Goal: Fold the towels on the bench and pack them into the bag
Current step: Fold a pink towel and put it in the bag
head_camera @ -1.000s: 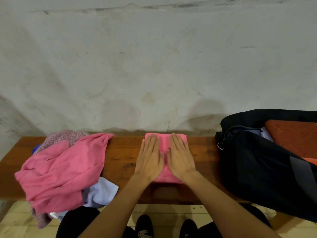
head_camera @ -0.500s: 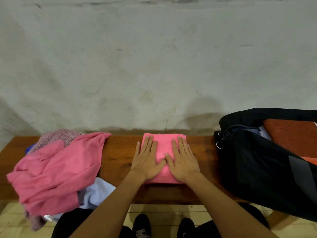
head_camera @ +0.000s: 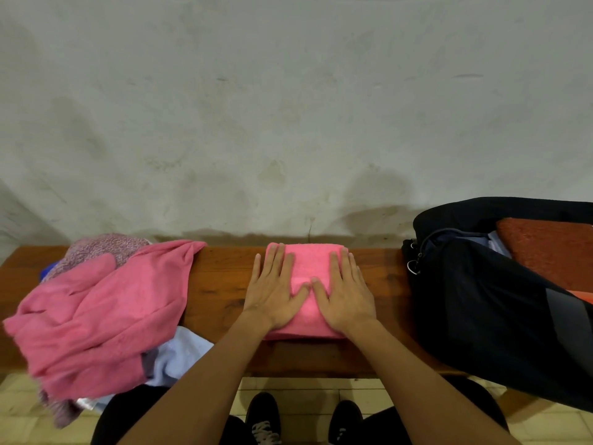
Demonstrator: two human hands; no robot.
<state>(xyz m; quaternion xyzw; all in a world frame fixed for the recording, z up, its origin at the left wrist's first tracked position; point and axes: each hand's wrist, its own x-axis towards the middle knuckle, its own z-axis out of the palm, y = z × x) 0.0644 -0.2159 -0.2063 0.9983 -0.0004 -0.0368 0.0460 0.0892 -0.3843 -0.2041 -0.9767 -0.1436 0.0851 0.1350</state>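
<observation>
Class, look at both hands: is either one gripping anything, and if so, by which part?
Nothing is gripped. The left hand and right hand lie flat, fingers straight, pressing on top of the folded pink towel.

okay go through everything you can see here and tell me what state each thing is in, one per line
folded pink towel: folded into a neat rectangle, flat on the bench
left hand: open, pressing flat on the folded pink towel
right hand: open, pressing flat on the same towel
towel pile: unfolded, crumpled, hanging over the bench's front edge
black bag: open, lying on the bench
orange towel: already inside the bag
bench: bare wood between pile and towel
</observation>
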